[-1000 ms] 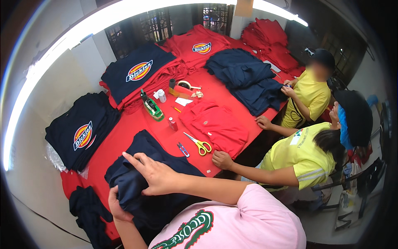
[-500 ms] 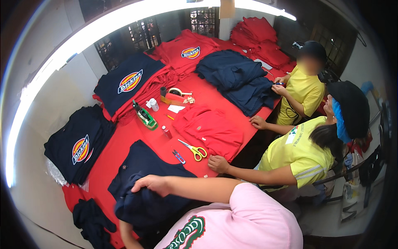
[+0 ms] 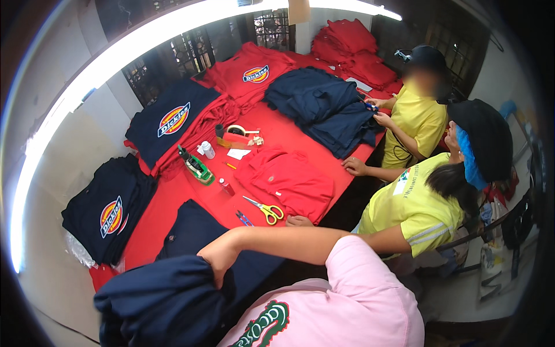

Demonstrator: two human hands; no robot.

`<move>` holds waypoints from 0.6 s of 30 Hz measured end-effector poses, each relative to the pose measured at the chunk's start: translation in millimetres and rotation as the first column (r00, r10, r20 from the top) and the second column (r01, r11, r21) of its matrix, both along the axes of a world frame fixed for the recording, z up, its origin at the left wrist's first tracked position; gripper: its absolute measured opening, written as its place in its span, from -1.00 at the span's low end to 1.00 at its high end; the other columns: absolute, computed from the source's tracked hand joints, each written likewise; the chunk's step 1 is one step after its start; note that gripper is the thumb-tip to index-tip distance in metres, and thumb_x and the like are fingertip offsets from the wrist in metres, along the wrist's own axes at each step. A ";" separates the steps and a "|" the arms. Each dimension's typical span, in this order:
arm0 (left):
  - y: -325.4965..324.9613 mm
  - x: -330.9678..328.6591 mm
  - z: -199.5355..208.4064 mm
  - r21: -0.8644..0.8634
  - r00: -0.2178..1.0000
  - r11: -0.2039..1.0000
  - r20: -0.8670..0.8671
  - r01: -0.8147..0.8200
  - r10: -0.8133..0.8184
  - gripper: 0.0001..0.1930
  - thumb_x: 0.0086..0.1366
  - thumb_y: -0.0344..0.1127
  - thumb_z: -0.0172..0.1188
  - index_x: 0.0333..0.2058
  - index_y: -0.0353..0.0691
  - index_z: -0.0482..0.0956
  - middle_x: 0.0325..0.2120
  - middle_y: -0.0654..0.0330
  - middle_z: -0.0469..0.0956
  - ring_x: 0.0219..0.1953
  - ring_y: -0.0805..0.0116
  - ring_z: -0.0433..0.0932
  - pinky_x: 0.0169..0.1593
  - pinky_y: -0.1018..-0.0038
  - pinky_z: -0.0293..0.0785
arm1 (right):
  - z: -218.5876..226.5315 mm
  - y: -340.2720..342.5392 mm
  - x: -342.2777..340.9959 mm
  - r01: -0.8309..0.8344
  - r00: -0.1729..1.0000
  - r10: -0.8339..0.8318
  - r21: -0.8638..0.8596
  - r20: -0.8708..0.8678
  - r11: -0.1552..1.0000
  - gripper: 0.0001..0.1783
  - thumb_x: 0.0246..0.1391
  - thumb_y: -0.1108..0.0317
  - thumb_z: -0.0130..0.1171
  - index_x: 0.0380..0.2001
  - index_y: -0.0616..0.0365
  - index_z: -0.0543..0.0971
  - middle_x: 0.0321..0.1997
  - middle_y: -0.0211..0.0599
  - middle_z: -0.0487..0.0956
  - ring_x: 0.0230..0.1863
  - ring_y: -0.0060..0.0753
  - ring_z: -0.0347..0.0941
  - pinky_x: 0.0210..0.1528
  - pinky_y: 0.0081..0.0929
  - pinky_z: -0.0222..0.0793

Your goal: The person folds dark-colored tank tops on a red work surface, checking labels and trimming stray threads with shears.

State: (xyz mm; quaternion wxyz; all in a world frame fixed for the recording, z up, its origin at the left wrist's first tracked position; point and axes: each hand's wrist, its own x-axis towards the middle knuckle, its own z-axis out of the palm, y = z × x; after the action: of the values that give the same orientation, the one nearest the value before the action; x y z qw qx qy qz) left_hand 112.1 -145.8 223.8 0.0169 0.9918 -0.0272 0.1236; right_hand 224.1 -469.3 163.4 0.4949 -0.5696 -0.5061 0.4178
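Observation:
Bunched and lifted high at the lower left is a navy shirt (image 3: 156, 298), its folds filling that corner. My right hand (image 3: 217, 260) is closed on the bunch's upper right edge, fingers partly buried in the cloth. Behind the bunch, more navy cloth (image 3: 193, 222) lies flat on the table; whether it is the same shirt I cannot tell. My left hand is out of sight, with the raised cloth covering that area. Beyond my right forearm lie yellow-handled scissors (image 3: 269, 212) and blue thread snips (image 3: 243, 218).
Navy shirts (image 3: 110, 202) and mixed piles (image 3: 167, 118) line the red table's left side. A green-and-black tool (image 3: 196, 168), red bottle (image 3: 226, 186), white bottle (image 3: 207, 150) and tape roll (image 3: 235, 132) stand mid-table. Two co-workers in yellow stand right, one hand (image 3: 299, 221) near the scissors.
The navy shirt has been raised and swung left, its bunch now much larger in view. My right hand rises with it. My left forearm has gone from sight.

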 end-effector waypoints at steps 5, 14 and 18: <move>28.6 4.2 -35.1 0.061 0.742 0.989 -0.668 0.134 -0.060 -0.65 0.32 -0.26 0.26 -0.05 -0.38 0.75 -0.16 -0.08 0.77 -0.07 -0.11 0.73 0.05 0.16 0.62 | 7.0 -23.8 44.5 0.356 0.517 0.002 -0.217 0.856 0.909 -0.86 0.03 0.39 0.33 -0.31 0.09 0.78 -0.28 -0.13 0.78 -0.13 0.07 0.72 -0.03 -0.04 0.61; -40.9 -12.3 130.4 -0.081 0.812 0.954 -0.548 -0.288 0.199 -0.67 0.35 -0.42 0.19 0.03 -0.38 0.74 0.11 -0.27 0.66 0.10 -0.20 0.67 0.23 0.09 0.51 | 137.8 -88.3 58.8 0.592 -0.366 0.067 0.177 0.928 0.787 -0.90 0.04 0.42 0.27 -0.38 0.01 0.74 -0.32 -0.47 0.72 -0.17 -0.28 0.69 0.68 0.32 -0.10; 45.8 -42.6 115.6 0.056 0.923 0.975 0.337 -0.213 0.183 -0.45 0.30 -0.59 0.12 0.29 -0.43 0.53 0.32 -0.32 0.47 0.33 -0.26 0.48 0.44 0.14 0.32 | 144.7 -71.5 57.9 0.126 -0.531 -0.602 0.759 0.596 0.639 -0.80 0.13 0.33 0.20 -0.20 0.01 0.71 -0.19 -0.34 0.63 0.04 -0.20 0.60 0.55 0.68 -0.10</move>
State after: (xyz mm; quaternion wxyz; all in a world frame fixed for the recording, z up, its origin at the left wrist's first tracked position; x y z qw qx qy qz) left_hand 69.4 -100.0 339.3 -0.0459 0.9544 0.0652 0.2877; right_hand 282.0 -540.8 308.1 0.0851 -0.7127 -0.4564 -0.5258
